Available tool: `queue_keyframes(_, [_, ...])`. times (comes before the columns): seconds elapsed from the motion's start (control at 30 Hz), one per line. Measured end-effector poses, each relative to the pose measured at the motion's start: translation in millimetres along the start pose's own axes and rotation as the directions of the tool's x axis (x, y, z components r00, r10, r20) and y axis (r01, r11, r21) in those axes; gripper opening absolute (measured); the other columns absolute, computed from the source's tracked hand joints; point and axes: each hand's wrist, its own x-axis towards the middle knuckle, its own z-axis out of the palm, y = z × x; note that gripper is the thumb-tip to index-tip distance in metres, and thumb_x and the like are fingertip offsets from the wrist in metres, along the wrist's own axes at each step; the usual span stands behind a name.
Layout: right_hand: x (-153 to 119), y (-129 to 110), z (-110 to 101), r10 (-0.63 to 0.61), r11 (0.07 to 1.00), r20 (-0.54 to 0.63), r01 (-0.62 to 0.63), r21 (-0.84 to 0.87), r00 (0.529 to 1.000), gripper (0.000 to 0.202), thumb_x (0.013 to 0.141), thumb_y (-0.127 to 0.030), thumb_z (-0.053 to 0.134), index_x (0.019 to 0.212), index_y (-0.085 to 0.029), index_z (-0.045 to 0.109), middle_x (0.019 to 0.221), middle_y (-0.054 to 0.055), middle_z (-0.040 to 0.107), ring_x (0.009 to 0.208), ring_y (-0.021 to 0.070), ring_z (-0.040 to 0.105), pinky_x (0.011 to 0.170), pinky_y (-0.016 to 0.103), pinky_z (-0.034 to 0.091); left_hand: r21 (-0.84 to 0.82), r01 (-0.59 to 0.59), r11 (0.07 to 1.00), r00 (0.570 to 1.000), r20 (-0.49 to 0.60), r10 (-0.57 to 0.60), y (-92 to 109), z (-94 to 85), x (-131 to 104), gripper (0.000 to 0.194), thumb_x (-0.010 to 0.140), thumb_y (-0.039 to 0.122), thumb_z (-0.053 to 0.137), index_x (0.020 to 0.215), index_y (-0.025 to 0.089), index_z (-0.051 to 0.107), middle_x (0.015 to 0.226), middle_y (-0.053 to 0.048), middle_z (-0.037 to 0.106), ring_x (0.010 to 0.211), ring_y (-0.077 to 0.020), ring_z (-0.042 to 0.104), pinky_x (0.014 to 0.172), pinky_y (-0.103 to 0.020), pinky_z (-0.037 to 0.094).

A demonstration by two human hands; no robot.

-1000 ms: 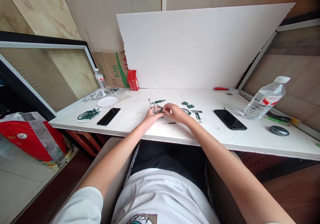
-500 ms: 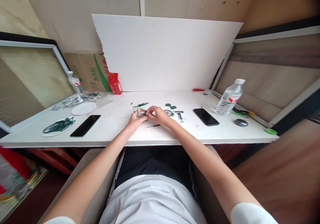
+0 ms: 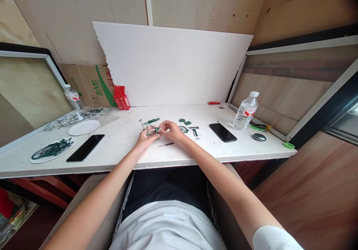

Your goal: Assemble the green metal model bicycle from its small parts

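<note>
A small green model bicycle (image 3: 151,122) is gripped by my left hand (image 3: 144,138), its handlebar and frame sticking up past the fingers. My right hand (image 3: 170,130) pinches at the bicycle's lower right part, its fingertips meeting those of the left; whatever small piece they hold is hidden. Just right of my hands lies a spoked model wheel (image 3: 183,129). Beyond it are two small green box-like parts (image 3: 187,123), and farther right a green T-shaped part (image 3: 195,132). A thin black screwdriver (image 3: 166,144) rests on the table in front of my hands.
On the left are a plate of green plastic parts (image 3: 53,149), a white plate (image 3: 83,127), a phone (image 3: 86,148) and a water bottle (image 3: 74,98). On the right stand another phone (image 3: 223,132), a bottle (image 3: 245,111) and a round grey object (image 3: 259,137). A white board (image 3: 173,63) closes the back.
The view has swung slightly right and up, so everything sits farther left and a little lower. My hands stay together at the model bicycle, their grip much the same.
</note>
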Motion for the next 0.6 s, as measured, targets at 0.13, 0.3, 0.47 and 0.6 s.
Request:
queue_keyframes(0.13, [-0.6, -1.9, -2.5, 0.151, 0.982, 0.06, -0.156, 0.11, 0.987, 0.036, 0.085, -0.047, 0.081, 0.104, -0.019, 0.066, 0.082, 0.006, 0.077, 0.078, 0.0182, 0.071, 0.058, 0.025, 0.05, 0.023, 0.015, 1.0, 1.0, -0.006, -0.014, -2.7, -0.8, 1.1, 0.056, 0.069, 0.024, 0.088, 0.12, 0.018, 0.065, 0.11, -0.009, 0.074, 0.09, -0.0187, 0.071, 0.088, -0.035, 0.053])
queue_keyframes(0.3, [-0.9, -5.0, -3.8, 0.218, 0.957, 0.082, -0.23, 0.177, 0.972, 0.043, 0.082, -0.048, 0.086, 0.107, -0.02, 0.064, 0.082, 0.007, 0.078, 0.079, 0.0192, 0.074, 0.057, 0.025, 0.053, 0.031, -0.002, 1.0, 1.0, 0.003, 0.002, 1.2, 0.6, -2.4, 0.052, 0.071, 0.025, 0.088, 0.117, 0.018, 0.065, 0.113, -0.008, 0.073, 0.089, -0.0174, 0.071, 0.089, -0.034, 0.054])
queue_keyframes(0.47, [0.2, 0.6, -4.7, 0.217, 0.954, 0.106, -0.234, 0.188, 0.97, 0.045, 0.082, -0.049, 0.086, 0.109, -0.021, 0.064, 0.084, 0.007, 0.08, 0.079, 0.0188, 0.075, 0.058, 0.024, 0.054, 0.046, -0.006, 0.999, 1.0, 0.027, 0.005, 2.1, 0.3, -2.6, 0.052, 0.071, 0.025, 0.088, 0.118, 0.018, 0.066, 0.114, -0.008, 0.074, 0.093, -0.0189, 0.072, 0.093, -0.036, 0.054])
queue_keyframes(0.6, [2.0, 8.1, -4.5, 0.197, 0.964, 0.113, -0.214, 0.16, 0.974, 0.044, 0.084, -0.05, 0.084, 0.112, -0.02, 0.067, 0.088, 0.007, 0.08, 0.077, 0.0172, 0.073, 0.056, 0.023, 0.054, 0.037, -0.005, 0.999, 1.0, 0.021, 0.004, 0.5, -0.4, -1.0, 0.053, 0.071, 0.023, 0.087, 0.118, 0.018, 0.064, 0.102, -0.007, 0.076, 0.09, -0.0203, 0.073, 0.091, -0.037, 0.054])
